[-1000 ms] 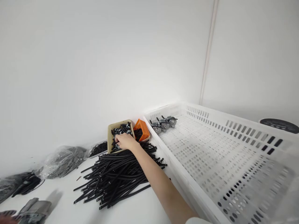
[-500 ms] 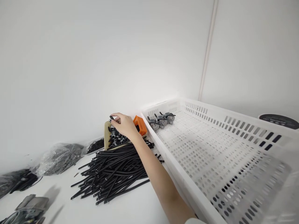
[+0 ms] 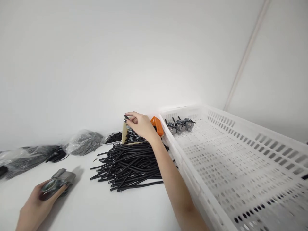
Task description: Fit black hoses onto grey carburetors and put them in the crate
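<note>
At the lower left, my left hand is closed around a grey metal carburetor, its round opening facing up between thumb and fingers. Farther off, my right hand pinches a small black piece between thumb and fingertips; its exact kind is too small to tell. That hand hovers over a beige bin of small black and metal fittings. Below the right wrist lies a pile of black rubber hoses, partly covered by the forearm.
A large white slotted crate stands on the right, with several grey metal parts with black tubes in its far left corner. An orange basket sits beside the bin. Clear plastic bags and black rings or cords line the wall.
The view has shifted, so the table things appear farther right and my left hand with the carburetor has come more fully into view. My right hand still pinches the small black piece over the bin.
</note>
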Tool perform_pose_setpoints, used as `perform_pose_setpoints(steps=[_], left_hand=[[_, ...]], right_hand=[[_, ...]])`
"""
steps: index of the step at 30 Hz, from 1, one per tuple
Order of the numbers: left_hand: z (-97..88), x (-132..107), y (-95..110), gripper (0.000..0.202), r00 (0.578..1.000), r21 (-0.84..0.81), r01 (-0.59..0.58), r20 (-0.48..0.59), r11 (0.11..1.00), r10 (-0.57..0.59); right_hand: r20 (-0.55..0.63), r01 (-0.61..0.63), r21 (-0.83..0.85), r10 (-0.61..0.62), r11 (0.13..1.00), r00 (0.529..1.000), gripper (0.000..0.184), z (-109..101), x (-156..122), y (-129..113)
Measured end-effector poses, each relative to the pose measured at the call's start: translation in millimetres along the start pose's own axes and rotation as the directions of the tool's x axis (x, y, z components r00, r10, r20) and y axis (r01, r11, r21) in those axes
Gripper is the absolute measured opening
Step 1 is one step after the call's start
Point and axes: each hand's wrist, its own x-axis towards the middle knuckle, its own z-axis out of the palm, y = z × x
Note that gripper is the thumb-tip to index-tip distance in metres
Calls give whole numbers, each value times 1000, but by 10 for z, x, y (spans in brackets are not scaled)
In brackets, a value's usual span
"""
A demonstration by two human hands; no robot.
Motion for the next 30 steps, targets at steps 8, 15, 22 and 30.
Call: perform_pose_setpoints(steps=[8, 15, 22, 30], left_hand=[[-126, -872, 222, 73, 975, -442, -12, 192, 897, 108], [-75, -1591, 419, 65, 945, -531, -103, 213, 841, 250], [6, -1789, 562, 93, 944, -493, -63, 253, 868, 213], [-174, -1785, 411, 86, 957, -348, -164, 171, 923, 235]], right_hand=[[11, 31, -35, -31, 999, 999, 29, 86, -62, 1], [90, 73, -102, -64, 992, 994, 30, 245, -98, -34], [179, 139, -76, -124, 987, 976, 28, 397, -147, -152], [220, 192, -109, -165, 975, 961, 28, 417, -230, -359]])
